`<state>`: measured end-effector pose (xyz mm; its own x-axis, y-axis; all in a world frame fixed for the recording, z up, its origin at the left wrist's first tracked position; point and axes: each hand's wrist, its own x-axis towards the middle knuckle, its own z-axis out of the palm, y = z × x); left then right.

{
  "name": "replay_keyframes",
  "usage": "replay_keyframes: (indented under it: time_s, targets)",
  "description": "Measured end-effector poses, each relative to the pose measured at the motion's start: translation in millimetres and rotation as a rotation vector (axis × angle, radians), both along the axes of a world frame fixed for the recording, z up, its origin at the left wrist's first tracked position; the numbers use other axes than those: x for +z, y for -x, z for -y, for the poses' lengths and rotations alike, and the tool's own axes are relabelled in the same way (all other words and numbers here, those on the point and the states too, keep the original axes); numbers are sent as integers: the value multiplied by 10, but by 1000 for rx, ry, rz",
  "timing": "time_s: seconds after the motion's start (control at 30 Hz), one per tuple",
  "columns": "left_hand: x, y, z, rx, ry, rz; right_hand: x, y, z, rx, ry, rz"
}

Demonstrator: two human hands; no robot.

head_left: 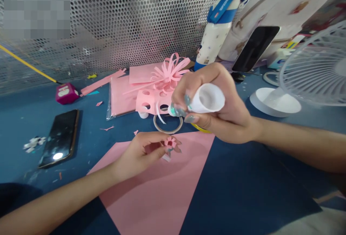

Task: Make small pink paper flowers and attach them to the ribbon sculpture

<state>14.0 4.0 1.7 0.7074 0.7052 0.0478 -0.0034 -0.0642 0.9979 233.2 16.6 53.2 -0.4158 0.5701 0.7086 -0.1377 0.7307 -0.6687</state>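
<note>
My left hand (142,154) pinches a small pink paper piece (170,142), shaped like a tiny ring with folded tabs, between its fingertips. A bit of white shows just under those fingers. Below that hand lies a large pink paper sheet (162,188). Above and to the right, my right hand (232,118) is wrapped round a white glue bottle (209,98). The bottle's hollow base faces me, and a green part shows at its far end, partly hidden by the fingers. The bottle and the paper piece are apart.
Behind my hands are a looped pink paper flower (170,71), pink paper with holes (146,100) and a tape roll (169,128). A phone (61,137) and purple box (66,93) lie left. A water bottle (216,33), second phone (255,47) and fan (275,101) stand right.
</note>
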Motion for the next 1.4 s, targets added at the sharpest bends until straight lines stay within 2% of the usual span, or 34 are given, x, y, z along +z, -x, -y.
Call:
replay_keyframes:
  time_s: [0.1, 0.27, 0.53, 0.83, 0.97, 1.17, 1.4]
  targets:
    - [14, -15, -10, 6, -8, 15, 70, -14, 16, -9, 3, -19]
    - [-1, -11, -16, 0, -9, 20, 75, -7, 62, 32, 58, -30]
    - [-7, 7, -41, -105, -24, -19, 143, -4, 150, 178, 246, -78]
    - [-3, 9, -61, -138, -78, -41, 103, 57, 267, 363, 271, -56]
    - [7, -7, -68, -125, -58, -33, 43, 67, 272, 354, 221, 18]
    - [1, -2, -62, -102, -33, -46, -63, 67, 203, 369, 49, 90]
    - [-23, 1, -82, -69, -43, -68, -129, 80, 167, 355, -4, 126]
